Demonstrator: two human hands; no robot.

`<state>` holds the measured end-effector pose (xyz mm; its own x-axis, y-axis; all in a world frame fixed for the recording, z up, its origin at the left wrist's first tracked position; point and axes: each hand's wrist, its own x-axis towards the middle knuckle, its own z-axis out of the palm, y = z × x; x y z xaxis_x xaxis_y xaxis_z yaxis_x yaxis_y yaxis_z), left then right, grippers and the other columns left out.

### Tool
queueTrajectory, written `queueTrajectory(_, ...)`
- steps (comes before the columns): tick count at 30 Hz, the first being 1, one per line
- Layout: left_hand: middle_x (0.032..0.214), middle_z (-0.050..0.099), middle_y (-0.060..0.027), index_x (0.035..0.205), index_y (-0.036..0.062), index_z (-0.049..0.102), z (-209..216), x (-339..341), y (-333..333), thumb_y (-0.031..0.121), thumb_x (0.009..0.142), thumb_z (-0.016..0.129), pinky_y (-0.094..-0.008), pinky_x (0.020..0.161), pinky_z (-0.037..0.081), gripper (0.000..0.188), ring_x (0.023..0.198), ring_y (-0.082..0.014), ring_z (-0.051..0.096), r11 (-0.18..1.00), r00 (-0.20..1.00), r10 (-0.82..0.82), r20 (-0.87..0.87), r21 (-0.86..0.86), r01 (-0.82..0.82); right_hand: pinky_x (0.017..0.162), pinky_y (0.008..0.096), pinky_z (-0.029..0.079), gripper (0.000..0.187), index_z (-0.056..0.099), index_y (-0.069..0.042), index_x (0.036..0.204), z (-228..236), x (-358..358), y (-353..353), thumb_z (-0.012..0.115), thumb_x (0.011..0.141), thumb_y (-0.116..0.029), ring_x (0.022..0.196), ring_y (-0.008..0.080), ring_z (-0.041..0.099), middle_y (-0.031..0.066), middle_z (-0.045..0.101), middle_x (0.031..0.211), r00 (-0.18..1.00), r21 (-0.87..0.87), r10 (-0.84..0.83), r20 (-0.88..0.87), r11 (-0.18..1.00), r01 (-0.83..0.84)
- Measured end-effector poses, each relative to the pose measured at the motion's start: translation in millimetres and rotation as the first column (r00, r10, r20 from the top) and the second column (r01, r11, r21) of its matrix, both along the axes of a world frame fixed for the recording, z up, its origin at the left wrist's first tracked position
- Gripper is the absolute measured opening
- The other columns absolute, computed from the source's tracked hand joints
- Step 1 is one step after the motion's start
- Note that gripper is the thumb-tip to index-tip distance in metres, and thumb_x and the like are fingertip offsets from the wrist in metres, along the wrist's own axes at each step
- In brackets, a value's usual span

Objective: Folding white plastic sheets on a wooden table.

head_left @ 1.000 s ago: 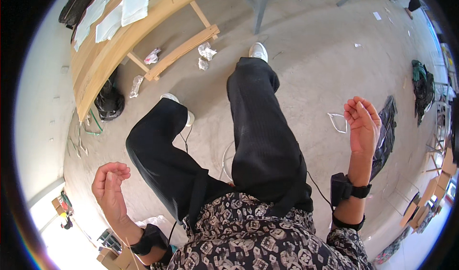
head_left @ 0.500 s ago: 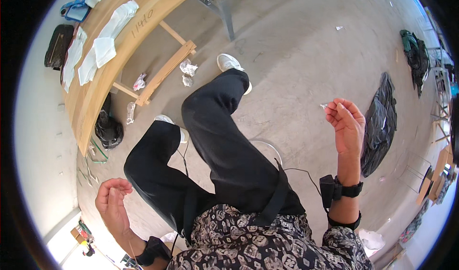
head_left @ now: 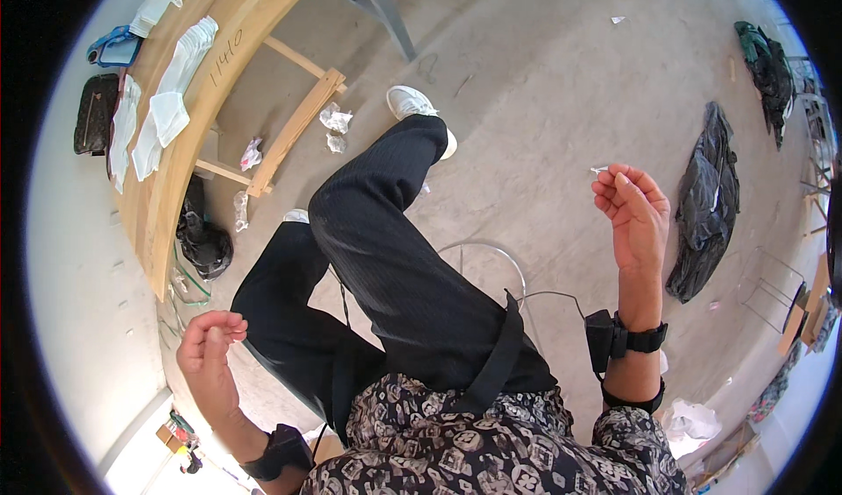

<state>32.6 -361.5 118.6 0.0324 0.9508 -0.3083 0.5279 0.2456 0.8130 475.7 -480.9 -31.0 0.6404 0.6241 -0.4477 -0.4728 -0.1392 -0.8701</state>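
Note:
My right hand (head_left: 638, 219) is raised over the floor at the right, thumb and fingertips pinched together on a small, shiny white scrap (head_left: 599, 170). What the scrap is made of is too small to tell. Off to the left, my left hand (head_left: 209, 355) is held up beside my left knee. Its fingers are curled and pressed toward the thumb; anything between them is hidden. Both hands are apart from each other and from the table. Several white sheets or cloths (head_left: 168, 116) lie on the wooden table (head_left: 230, 21) at the upper left.
A wooden crossbar (head_left: 298, 131) sits low by the table, with crumpled plastic (head_left: 334, 118) nearby. Black plastic sheeting (head_left: 704, 206) lies on the floor at the right. A cable (head_left: 553, 294) runs to my right wrist device. A metal ring (head_left: 504, 254) shows beside my leg.
My view has shifted, so the table sits farther left. Both hands are slightly higher in the picture. The right hand keeps its pinch on the scrap, and the left stays curled.

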Motion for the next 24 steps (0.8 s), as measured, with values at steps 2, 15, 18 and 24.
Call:
queueTrajectory(2,0.092,0.064,-0.0079,0.095,-0.0015,0.061,-6.3,12.9,-2.9,0.009,0.091,0.055,-0.0269,0.076,0.050,0.013,0.083,-0.0143,0.062,0.999,0.988,-0.031,-0.154,-0.021,0.028,0.071,0.0285,0.052,0.015,0.063,0.001,0.100,-0.8,0.1,-0.9,0.058,0.090,-0.008,0.080,0.0189,0.066,0.0107,0.067,0.088,1.000,0.004,-0.003,-0.014,1.000,0.003)
queueTrajectory(15,0.085,0.055,-0.0099,0.088,0.0051,0.055,-64.2,96.4,-31.2,0.015,0.079,0.061,-0.0383,0.073,0.045,0.015,0.082,-0.0278,0.057,0.573,0.438,-0.643,-0.628,-0.016,0.820,0.075,0.0276,0.053,0.020,0.061,0.001,0.107,-28.5,16.4,-0.6,0.060,0.091,-0.009,0.085,0.0176,0.065,0.0110,0.067,0.097,0.991,0.076,0.123,-0.043,0.990,-0.120)
queueTrajectory(18,0.083,0.055,-0.0082,0.088,0.0038,0.056,-73.6,99.2,-27.4,0.013,0.074,0.060,-0.0336,0.070,0.045,0.017,0.079,-0.0230,0.057,0.499,0.341,-0.577,-0.742,0.010,0.866,0.077,0.0279,0.053,0.021,0.060,0.001,0.111,-36.3,24.4,4.8,0.057,0.093,-0.009,0.087,0.0174,0.065,0.0107,0.066,0.100,0.984,0.077,0.162,-0.071,0.985,-0.156)
queueTrajectory(24,0.079,0.054,-0.0072,0.089,-0.0001,0.059,-64.2,106.2,-49.8,0.012,0.072,0.058,-0.0323,0.067,0.045,0.021,0.077,-0.0219,0.056,0.471,0.415,-0.574,-0.705,0.130,0.873,0.076,0.0248,0.052,0.019,0.061,-0.002,0.109,-28.6,17.1,10.4,0.058,0.093,-0.010,0.087,0.0160,0.065,0.0088,0.066,0.099,0.977,0.052,0.209,-0.047,0.977,-0.207)
